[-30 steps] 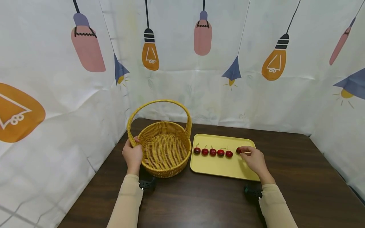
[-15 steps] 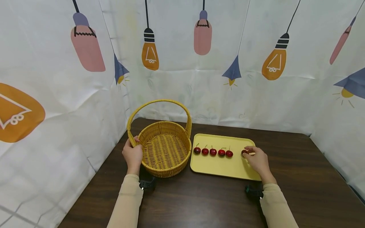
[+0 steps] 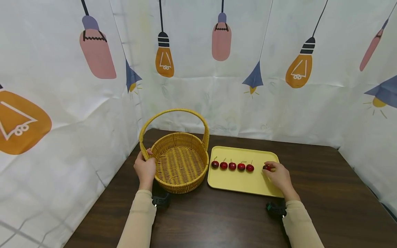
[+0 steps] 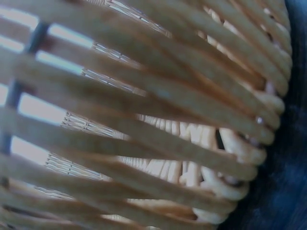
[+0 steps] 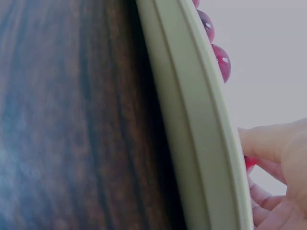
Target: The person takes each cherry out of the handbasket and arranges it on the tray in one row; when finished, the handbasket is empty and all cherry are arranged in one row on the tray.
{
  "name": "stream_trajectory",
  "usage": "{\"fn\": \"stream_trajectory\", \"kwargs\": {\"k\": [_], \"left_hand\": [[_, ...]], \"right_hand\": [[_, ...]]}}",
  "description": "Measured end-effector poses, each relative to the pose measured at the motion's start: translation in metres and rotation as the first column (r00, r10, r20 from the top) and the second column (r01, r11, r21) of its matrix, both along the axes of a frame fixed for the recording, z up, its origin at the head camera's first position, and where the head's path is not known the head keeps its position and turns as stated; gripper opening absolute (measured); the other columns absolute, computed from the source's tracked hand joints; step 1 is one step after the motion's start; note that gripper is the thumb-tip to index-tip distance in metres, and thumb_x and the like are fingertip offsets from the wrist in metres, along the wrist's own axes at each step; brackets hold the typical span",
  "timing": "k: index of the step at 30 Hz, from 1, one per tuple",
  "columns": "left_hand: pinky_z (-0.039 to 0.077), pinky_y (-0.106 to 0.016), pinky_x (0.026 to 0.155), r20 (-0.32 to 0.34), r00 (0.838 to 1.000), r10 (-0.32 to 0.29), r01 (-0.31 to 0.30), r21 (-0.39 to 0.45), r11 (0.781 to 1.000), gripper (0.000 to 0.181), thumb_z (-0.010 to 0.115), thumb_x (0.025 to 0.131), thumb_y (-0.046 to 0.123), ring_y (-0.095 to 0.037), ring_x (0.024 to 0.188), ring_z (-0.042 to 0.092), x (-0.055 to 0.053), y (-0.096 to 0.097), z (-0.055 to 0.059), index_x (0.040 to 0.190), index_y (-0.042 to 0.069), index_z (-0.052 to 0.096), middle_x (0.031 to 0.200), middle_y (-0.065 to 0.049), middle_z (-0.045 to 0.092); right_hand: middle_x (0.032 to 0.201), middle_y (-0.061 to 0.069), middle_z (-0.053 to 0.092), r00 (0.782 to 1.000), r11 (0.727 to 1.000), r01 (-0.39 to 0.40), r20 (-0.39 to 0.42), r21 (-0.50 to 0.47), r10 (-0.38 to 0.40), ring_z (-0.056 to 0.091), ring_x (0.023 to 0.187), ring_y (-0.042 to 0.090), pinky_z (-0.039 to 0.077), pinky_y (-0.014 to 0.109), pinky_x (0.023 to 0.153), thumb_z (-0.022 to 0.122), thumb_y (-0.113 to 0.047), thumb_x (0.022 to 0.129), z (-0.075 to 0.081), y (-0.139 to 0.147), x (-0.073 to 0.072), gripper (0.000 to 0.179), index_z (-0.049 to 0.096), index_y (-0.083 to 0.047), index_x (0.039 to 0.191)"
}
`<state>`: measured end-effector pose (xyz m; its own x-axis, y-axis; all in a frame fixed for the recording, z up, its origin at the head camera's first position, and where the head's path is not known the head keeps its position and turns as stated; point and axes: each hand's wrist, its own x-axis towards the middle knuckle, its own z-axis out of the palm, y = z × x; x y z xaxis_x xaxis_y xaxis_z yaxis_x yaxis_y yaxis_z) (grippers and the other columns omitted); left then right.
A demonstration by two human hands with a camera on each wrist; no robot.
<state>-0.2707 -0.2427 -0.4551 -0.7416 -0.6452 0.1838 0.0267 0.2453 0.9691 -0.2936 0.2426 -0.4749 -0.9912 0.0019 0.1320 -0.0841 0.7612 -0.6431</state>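
Observation:
A yellow wicker basket (image 3: 180, 187) with a tall arched handle stands at the left. My left hand (image 3: 145, 171) holds its left side, where the handle meets the rim. Close up, the basket's weave (image 4: 144, 100) fills the left wrist view, and that hand is hidden there. On the right part of a yellow tray (image 3: 238, 182), my right hand (image 3: 279, 176) pinches a dark red cherry (image 3: 266, 167) between thumb and fingers. The right wrist view shows the thumb (image 5: 264, 141) against this cherry (image 5: 250, 163), mostly covered by the fingers and the tray's rim.
Several cherries (image 3: 232, 166) with upright stems line up across the left and middle of the tray. Basket and tray stand close together on a dark wooden table (image 3: 217, 220). White curtains (image 3: 198, 93) printed with lamps enclose the table's back and sides.
My right hand has shifted slightly right with the cherry, widening the space to the row. The left hand and basket stay in place.

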Motion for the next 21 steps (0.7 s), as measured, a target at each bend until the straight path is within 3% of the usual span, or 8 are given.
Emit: {"fn": "stream_trajectory", "kwargs": {"k": [6,17,21], "left_hand": [[0.036,-0.035,0.076,-0.012,1.0,0.004,-0.004,-0.002,1.0,0.026,0.049,0.085,-0.002,-0.026,0.103,0.055,0.0,0.0,0.0,0.106,0.0,0.063,0.128,-0.009,0.064],[0.036,-0.035,0.072,-0.015,1.0,-0.008,0.008,0.006,1.0,0.027,0.048,0.086,-0.002,-0.027,0.094,0.052,-0.001,0.0,0.0,0.108,0.001,0.063,0.13,-0.007,0.063],[0.036,-0.036,0.075,-0.011,1.0,-0.004,0.004,0.007,1.0,0.026,0.049,0.086,-0.003,-0.027,0.097,0.053,-0.001,0.0,0.0,0.107,0.001,0.063,0.128,-0.008,0.064]], "right_hand": [[0.123,0.024,0.061,0.999,0.999,-0.044,0.015,0.004,0.044,0.059,0.107,0.042,0.046,0.054,0.087,0.067,-0.016,0.089,0.003,-0.007,0.002,0.038,0.063,-0.001,0.124],[0.124,0.02,0.063,0.992,0.993,-0.119,0.043,-0.007,0.119,0.062,0.107,0.038,0.05,0.043,0.08,0.063,-0.004,0.085,0.003,-0.011,0.0,0.039,0.065,-0.005,0.124],[0.124,0.021,0.063,0.988,0.989,-0.148,0.042,-0.009,0.148,0.062,0.108,0.038,0.05,0.048,0.084,0.067,-0.007,0.085,0.002,-0.012,0.0,0.039,0.065,-0.004,0.124]]}}
